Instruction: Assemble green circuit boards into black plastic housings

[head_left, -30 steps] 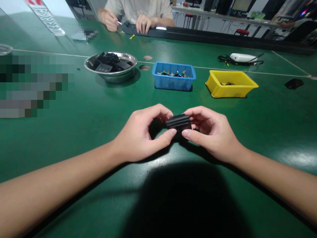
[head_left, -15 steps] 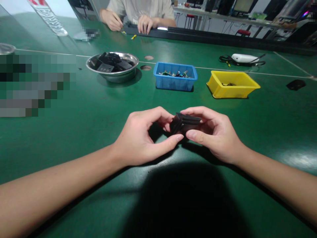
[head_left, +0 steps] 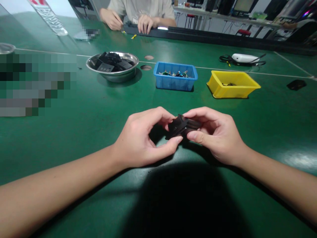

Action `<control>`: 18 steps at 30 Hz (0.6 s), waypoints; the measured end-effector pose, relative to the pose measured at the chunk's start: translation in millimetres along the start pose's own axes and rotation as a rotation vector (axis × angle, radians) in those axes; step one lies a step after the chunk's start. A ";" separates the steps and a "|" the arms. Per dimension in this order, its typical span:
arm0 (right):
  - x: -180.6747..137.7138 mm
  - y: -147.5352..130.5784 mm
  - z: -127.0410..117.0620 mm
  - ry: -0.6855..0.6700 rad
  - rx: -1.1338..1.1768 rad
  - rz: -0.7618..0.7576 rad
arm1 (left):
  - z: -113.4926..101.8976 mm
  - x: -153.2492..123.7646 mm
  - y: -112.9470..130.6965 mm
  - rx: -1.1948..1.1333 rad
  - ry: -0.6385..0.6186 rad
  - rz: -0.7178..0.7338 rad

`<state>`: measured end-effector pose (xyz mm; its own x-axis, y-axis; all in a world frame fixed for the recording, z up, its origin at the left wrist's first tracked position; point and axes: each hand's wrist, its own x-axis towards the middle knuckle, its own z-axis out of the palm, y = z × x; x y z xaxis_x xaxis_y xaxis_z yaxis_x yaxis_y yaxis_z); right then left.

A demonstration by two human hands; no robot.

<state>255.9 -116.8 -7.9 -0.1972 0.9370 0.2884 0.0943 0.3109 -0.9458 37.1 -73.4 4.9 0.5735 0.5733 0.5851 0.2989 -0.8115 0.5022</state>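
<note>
Black part: we find the black part point(head_left: 185, 126) near the middle of the frame, held between both hands and turned at a slant; whether it is one piece or several, we cannot tell
Left hand: we see the left hand point(head_left: 143, 137) gripping the part's left end, thumb below and fingers curled behind, probably so that the near face stays exposed
Right hand: we see the right hand point(head_left: 215, 134) gripping the other end in a matching pinch, which we judge steadies it against twisting
Forearms: we notice both forearms point(head_left: 81, 175) low over the green table point(head_left: 99, 125), perhaps to keep the fingers steady
Steel bowl: we see the steel bowl point(head_left: 116, 78) left of centre in the upper frame, its sloping wall keeping a heap of black pieces point(head_left: 112, 61) together
Blue bin: we find the blue bin point(head_left: 174, 84) at upper centre, likely placed beyond the hands for easy reach, with small mixed parts inside
Yellow bin: we see the yellow bin point(head_left: 230, 92) to its right, a few dark bits inside, presumably kept apart to avoid mixing
</note>
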 end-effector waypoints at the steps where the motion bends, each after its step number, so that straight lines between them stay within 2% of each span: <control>1: 0.0 0.9 0.5 0.000 0.009 -0.002 | 0.0 0.4 -0.4 0.021 0.008 0.009; 5: -2.7 3.6 0.7 -0.013 -0.062 -0.032 | -0.4 1.4 -2.3 0.087 0.017 0.061; 12: -7.9 2.1 -7.1 -0.020 -0.393 -0.270 | -1.5 -1.3 -6.2 0.056 -0.043 0.142; 18: -8.1 -1.3 -8.8 -0.010 -0.430 -0.341 | -3.6 -2.7 -5.9 0.049 -0.042 0.200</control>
<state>266.0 -123.4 -7.6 -0.2955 0.7710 0.5641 0.4130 0.6355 -0.6523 31.0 -69.7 2.6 0.6561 0.3958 0.6425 0.2122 -0.9138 0.3463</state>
